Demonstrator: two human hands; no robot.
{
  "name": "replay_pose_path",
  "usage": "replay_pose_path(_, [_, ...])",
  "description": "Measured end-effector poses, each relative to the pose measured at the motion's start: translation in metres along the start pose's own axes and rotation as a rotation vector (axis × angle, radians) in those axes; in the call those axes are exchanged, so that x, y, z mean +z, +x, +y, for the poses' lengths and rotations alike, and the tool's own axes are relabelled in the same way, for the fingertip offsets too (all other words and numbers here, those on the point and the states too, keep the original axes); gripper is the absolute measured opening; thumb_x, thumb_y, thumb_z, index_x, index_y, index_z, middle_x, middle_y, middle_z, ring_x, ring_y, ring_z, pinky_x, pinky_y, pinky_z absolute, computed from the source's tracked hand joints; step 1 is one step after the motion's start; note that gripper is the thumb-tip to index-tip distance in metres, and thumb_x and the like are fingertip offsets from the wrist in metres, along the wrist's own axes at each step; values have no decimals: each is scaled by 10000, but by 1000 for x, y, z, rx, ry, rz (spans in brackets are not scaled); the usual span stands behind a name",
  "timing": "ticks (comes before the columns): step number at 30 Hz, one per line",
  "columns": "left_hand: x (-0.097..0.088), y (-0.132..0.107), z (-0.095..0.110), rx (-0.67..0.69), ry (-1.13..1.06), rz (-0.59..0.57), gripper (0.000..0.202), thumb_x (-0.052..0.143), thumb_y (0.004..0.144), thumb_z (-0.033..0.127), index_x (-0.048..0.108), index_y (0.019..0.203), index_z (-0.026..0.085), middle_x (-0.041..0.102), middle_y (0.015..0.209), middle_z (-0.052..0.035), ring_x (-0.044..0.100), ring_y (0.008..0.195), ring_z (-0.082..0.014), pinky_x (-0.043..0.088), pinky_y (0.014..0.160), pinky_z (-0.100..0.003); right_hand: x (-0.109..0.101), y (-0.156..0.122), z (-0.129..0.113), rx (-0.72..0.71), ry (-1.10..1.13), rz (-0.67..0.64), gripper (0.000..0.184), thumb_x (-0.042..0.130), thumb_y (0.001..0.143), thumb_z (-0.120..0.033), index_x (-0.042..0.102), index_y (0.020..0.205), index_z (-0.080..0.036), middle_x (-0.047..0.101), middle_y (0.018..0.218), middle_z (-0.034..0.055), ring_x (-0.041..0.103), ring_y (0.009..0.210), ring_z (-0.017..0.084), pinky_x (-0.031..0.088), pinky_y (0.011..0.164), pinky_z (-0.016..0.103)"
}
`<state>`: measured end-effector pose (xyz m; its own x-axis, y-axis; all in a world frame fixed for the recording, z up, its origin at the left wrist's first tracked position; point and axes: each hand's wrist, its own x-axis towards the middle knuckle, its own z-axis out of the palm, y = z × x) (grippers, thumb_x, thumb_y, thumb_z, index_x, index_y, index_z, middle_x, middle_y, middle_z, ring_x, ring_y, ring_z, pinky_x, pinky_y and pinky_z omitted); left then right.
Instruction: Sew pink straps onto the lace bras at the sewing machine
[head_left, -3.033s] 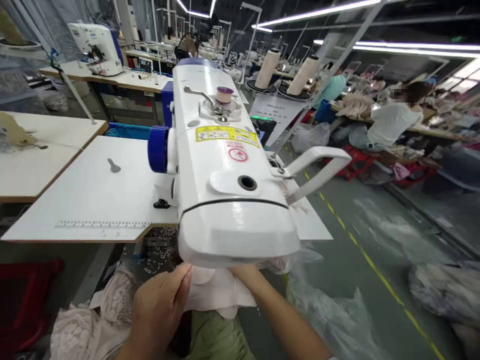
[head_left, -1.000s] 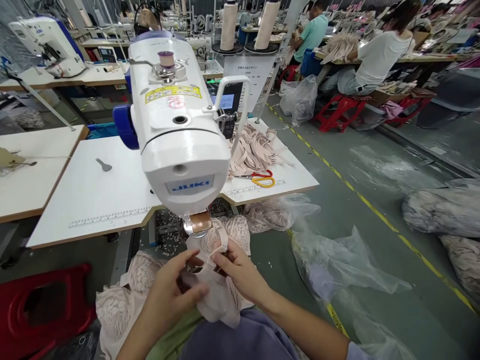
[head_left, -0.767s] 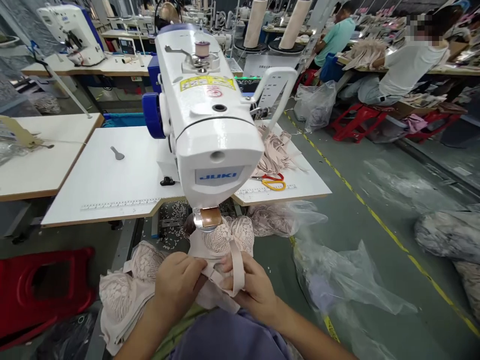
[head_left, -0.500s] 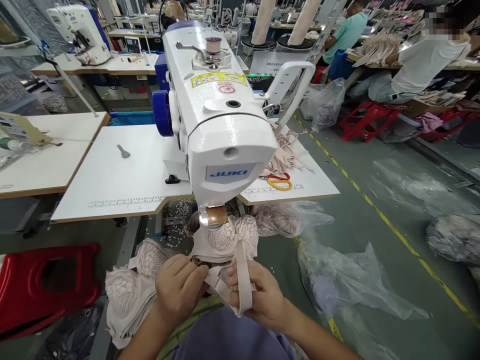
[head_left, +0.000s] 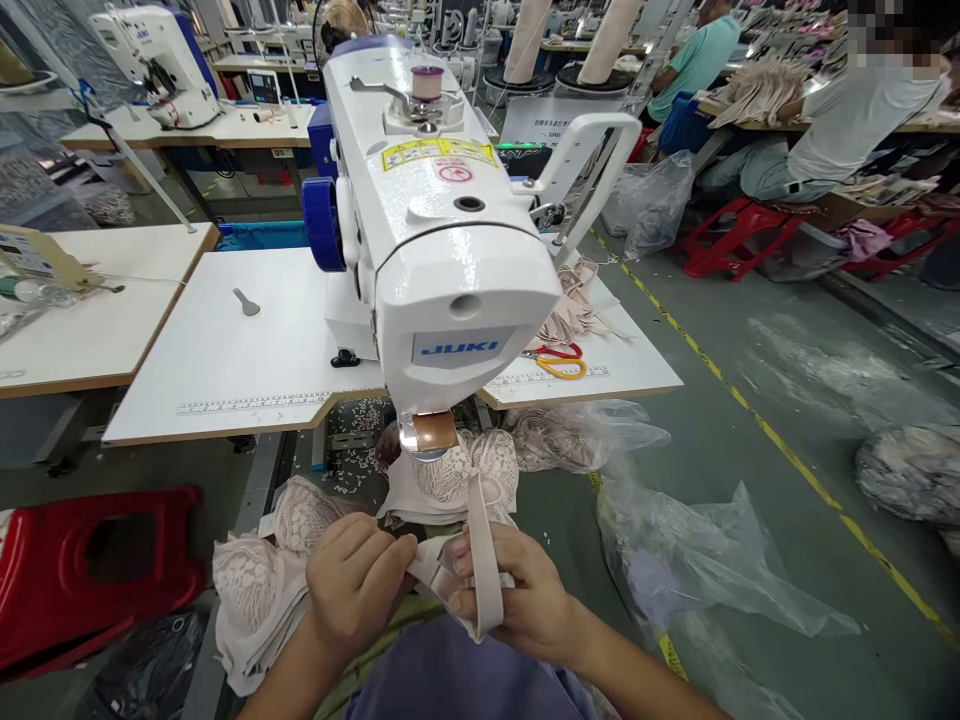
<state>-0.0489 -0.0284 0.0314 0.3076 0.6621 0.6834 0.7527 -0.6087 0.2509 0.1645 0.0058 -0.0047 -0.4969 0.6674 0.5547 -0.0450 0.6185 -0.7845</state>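
Note:
A beige bra point(head_left: 442, 490) with lace cups lies over my lap, below the head of the white sewing machine point(head_left: 457, 290). My left hand point(head_left: 356, 580) is closed on the bra's fabric band, its fingertips curled out of sight. In my right hand point(head_left: 517, 590) the fingers are wrapped round a beige bra strap point(head_left: 484, 570), which loops up over them. Between the two hands a short piece of the fabric is stretched. A stack of similar lace bras point(head_left: 259, 580) rests beside my left forearm.
Red-and-yellow scissors point(head_left: 559, 360) and a bundle of beige straps point(head_left: 577, 305) lie on the white tabletop point(head_left: 247, 370), right of the machine. A red stool point(head_left: 97, 580) stands at left. Plastic bags point(head_left: 697, 560) cover floor at right. Two people sit working at back right.
My right hand has shifted very slightly and the strap loop hangs a little differently. My left hand keeps its grip almost unmoved.

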Motion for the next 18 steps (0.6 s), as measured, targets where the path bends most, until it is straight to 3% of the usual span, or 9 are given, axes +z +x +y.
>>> replay_pose_path(4, [0,2,0,15,4,9,127,621,849,83,645,972,57,635,626,-81,501,628,-179,468,625,-355,-1,1,0,-9,-20,-10,212,736,827,-192,717,1007,-303,707,1000,30,697,919,207,560,859,355])
replay_pose_path(7, [-3,5,-1,112,-7,13,246,603,849,52,629,1092,32,612,585,-62,493,619,-181,466,601,-346,-1,2,3,-37,-38,-43,176,728,838,-224,717,1000,-292,703,995,32,695,914,208,561,845,350])
replay_pose_path(10, [-6,6,-2,197,-16,-37,260,610,844,41,640,1102,47,594,553,-31,471,587,-166,463,585,-329,-2,2,5,-129,-43,-57,232,729,834,-203,699,1049,-285,685,1020,39,687,918,200,557,835,337])
replay_pose_path(18, [-5,0,-2,110,-27,-46,192,627,827,40,654,1017,38,616,587,-45,504,601,-160,469,579,-326,-4,0,4,-181,-36,-43,271,747,819,-185,675,1066,-271,674,1050,40,682,907,185,546,826,321])
